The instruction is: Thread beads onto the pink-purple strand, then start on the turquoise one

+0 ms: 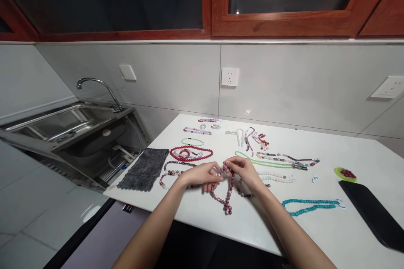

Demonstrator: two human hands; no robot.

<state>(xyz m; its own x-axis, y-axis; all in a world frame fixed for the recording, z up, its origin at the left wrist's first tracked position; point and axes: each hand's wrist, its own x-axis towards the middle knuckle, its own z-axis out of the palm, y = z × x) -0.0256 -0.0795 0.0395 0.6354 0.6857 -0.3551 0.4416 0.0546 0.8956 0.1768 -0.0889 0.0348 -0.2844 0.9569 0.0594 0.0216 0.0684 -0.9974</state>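
Observation:
A string of reddish-purple beads (231, 190) hangs in a loop between my two hands, its small cluster of beads lowest, near the white table top. My left hand (206, 175) is closed on the left side of the loop, thumb and fingers pinched together. At the top of the loop, the fingertips of my right hand (243, 171) pinch the strand. Below the right hand lies a dark bead bracelet (245, 195), partly covered. Left of the left hand, a mixed-colour bead strand (162, 181) is partly hidden by the wrist.
The white table (202, 214) carries several bead strings, among them a red necklace (207, 150), a green strand (271, 163) and a turquoise strand (311, 201). A grey cloth (147, 170) lies left, a black flat object (374, 214) right. A sink (66, 124) stands beyond the left edge.

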